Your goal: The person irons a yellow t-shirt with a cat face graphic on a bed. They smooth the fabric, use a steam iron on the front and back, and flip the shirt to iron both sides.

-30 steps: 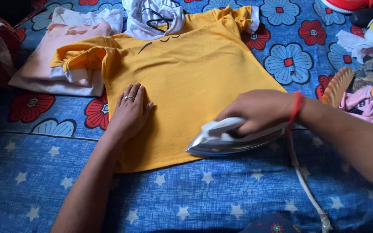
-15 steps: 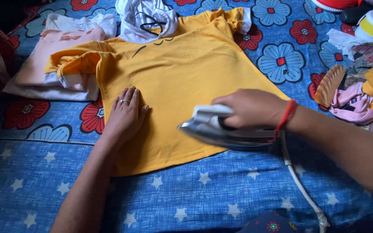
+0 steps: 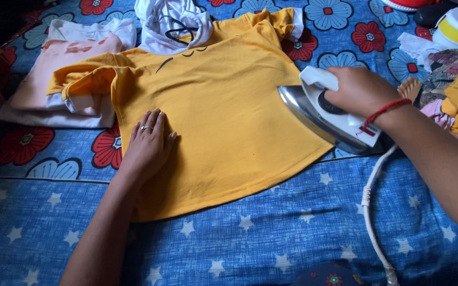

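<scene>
Bedsheet (image 3: 271,238): a blue cloth with white stars and red and blue flowers spreads beneath everything I work on.
Yellow shirt (image 3: 223,111): it lies flat across the middle of the sheet, its hem toward me and its collar away.
Folded clothes (image 3: 64,79): a pink and white stack sits at the shirt's left sleeve.
Iron (image 3: 327,114): white-bodied, tipped up at the shirt's right edge, soleplate showing, its white cord (image 3: 372,217) trailing toward me.
Right hand (image 3: 361,90): my fingers are wrapped tight around the iron's handle, a red thread at the wrist.
Left hand (image 3: 147,143): palm down, fingers spread, pressed on the shirt's left side.
</scene>
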